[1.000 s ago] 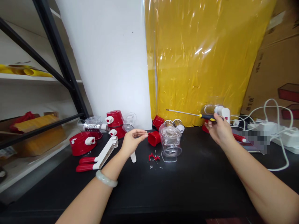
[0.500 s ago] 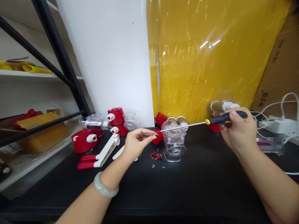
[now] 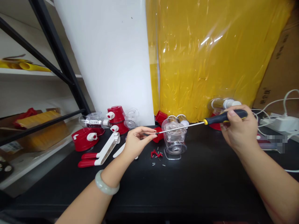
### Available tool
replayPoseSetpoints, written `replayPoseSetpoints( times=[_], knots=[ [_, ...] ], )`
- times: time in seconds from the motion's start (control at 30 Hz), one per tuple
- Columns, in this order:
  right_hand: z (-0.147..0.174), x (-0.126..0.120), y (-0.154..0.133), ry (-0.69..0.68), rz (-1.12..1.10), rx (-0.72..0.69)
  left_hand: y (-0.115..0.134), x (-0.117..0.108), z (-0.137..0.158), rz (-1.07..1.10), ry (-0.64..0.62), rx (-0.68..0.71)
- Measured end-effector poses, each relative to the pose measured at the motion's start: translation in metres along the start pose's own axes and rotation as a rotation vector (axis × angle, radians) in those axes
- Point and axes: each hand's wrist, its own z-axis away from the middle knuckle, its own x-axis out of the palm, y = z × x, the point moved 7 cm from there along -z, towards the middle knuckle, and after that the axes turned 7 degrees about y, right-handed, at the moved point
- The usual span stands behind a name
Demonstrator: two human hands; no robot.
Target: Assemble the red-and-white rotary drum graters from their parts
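Observation:
My right hand (image 3: pixel 239 127) is closed around the black and yellow handle of a screwdriver (image 3: pixel 215 119), its shaft pointing left and slightly down. The tip meets the pinched thumb and fingers of my left hand (image 3: pixel 137 140); whatever small thing lies between them is too tiny to make out. Just beyond the shaft, on the black table, stands a clear plastic housing (image 3: pixel 175 137). Below the fingertips lie small red plastic pieces (image 3: pixel 156 153) with several loose screws (image 3: pixel 163 165) around them. A red part (image 3: pixel 158 136) is partly hidden behind the left fingertips.
To the left are a white clamp-like part with red handles (image 3: pixel 102 152), a red base (image 3: pixel 84 139) and stacked red parts (image 3: pixel 116 115). Grater drums (image 3: pixel 182 119) lie behind the clear housing. White cables and a power strip (image 3: pixel 280 124) are at right. A shelf rack (image 3: pixel 67 74) borders the left.
The screwdriver has shifted slightly left, and its tip now sits at the left fingertips. Both hands otherwise hold nearly the same pose; the view has moved a little.

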Motion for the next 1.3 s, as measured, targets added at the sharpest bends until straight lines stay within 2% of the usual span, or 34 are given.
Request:
replayPoseSetpoints(
  times=[0.33, 0.67, 1.3],
  knots=[
    [0.003, 0.001, 0.001, -0.063, -0.018, -0.001, 0.006, 0.001, 0.0, -0.136, -0.017, 0.084],
    [0.008, 0.014, -0.003, -0.175, -0.095, 0.017, 0.009, -0.003, -0.002, -0.189, -0.013, 0.104],
    [0.008, 0.013, 0.003, -0.199, -0.051, 0.041, 0.022, -0.002, 0.0, -0.314, -0.05, 0.262]
  ],
)
